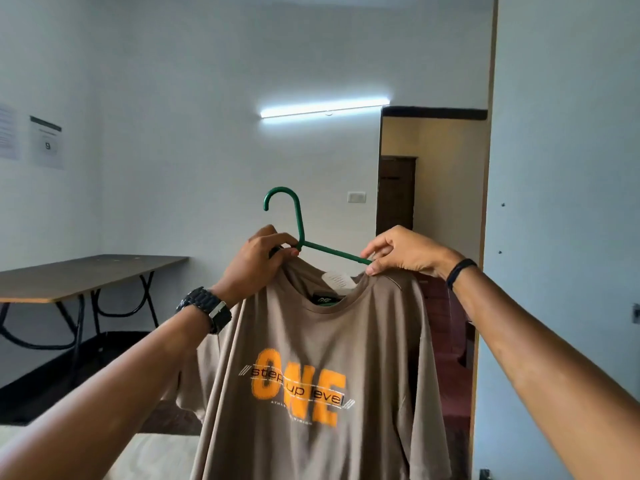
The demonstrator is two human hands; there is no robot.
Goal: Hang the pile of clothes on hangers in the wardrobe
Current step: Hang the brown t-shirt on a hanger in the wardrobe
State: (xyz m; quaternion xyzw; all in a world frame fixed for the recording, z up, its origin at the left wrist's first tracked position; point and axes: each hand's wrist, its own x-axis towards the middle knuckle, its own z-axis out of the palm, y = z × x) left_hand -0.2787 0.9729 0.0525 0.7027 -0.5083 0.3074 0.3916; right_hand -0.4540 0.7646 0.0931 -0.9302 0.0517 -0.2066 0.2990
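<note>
Held up in the air, the left hand [258,259] grips the green hanger [300,233] and brown T-shirt [311,375] shoulder, while the right hand [403,251] pinches the collar against the hanger's arm.

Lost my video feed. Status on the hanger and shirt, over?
Left hand grips green hanger and collar. Right hand pinches brown T-shirt onto hanger arm. Nothing in the way.

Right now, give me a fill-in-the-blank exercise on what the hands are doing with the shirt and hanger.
1. The hanger held up in front of the person is ____ in colour.
2. The big orange word printed on the brown T-shirt reads ____.
3. The left hand has a black ____ on its wrist.
4. The right hand pinches the shirt's ____ against the hanger's arm.

Missing words: green; ONE; watch; collar
</note>
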